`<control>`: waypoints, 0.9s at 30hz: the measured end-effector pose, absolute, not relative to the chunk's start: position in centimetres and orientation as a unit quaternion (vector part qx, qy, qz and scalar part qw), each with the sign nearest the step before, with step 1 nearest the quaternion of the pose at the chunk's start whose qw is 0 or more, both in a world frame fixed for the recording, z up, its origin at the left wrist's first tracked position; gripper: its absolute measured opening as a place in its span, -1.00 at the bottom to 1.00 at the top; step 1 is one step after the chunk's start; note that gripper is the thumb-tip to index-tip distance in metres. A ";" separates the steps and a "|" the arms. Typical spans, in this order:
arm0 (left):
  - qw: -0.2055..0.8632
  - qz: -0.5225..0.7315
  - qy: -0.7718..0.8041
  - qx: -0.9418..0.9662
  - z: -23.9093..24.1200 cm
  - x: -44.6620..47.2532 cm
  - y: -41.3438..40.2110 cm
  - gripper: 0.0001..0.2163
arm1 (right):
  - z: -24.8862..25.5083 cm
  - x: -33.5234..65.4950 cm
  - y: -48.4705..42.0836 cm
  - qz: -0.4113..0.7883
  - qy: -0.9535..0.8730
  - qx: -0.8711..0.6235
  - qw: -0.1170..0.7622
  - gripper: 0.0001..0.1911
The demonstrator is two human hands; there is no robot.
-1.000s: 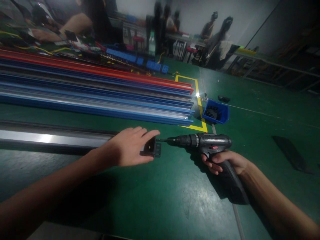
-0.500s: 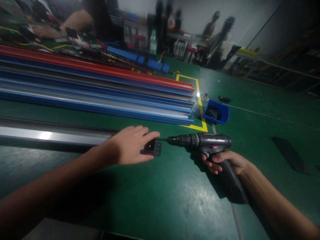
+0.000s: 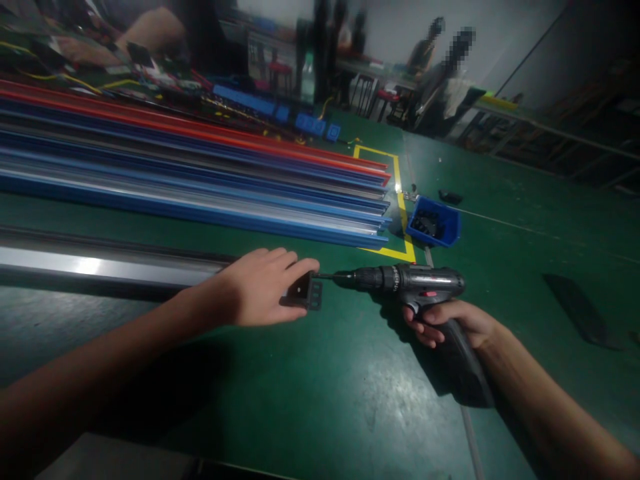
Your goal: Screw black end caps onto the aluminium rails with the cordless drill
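A long grey metal rail (image 3: 110, 270) lies across the green table (image 3: 310, 387), with a black end cap (image 3: 306, 292) on its right end. My left hand (image 3: 260, 295) rests over that end, fingers wrapped round the rail and the cap. My right hand (image 3: 450, 323) grips the handle of a black cordless drill (image 3: 415, 283). The drill lies level, and its bit touches the end cap's right face.
Several long blue, grey and red rails (image 3: 200, 187) are stacked behind. A blue bin (image 3: 434, 225) of dark parts sits by yellow floor-tape lines (image 3: 400, 220). A dark flat strip (image 3: 580, 307) lies at right. People sit at benches in the background.
The drill's bit has closed in slightly on the end cap; both hands keep their grip and the view shifted a little.
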State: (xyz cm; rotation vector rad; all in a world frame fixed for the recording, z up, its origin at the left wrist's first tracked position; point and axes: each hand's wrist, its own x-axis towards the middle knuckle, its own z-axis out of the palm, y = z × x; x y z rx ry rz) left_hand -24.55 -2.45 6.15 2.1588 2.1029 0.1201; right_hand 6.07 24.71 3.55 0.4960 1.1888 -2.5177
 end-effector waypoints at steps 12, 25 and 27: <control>0.063 0.039 0.701 0.709 6.4 -24.3 -2.4 -0.45 | 3.8 6.0 24.7 -0.863 0.443 0.189 0.149 -0.75; 0.052 0.031 0.701 0.710 6.3 -24.3 -2.4 -0.45 | 3.5 6.2 24.8 -0.866 0.438 0.187 0.150 -0.76; 0.049 0.028 0.701 0.711 6.3 -24.3 -2.4 -0.45 | 3.6 6.1 24.8 -0.866 0.439 0.188 0.147 -0.76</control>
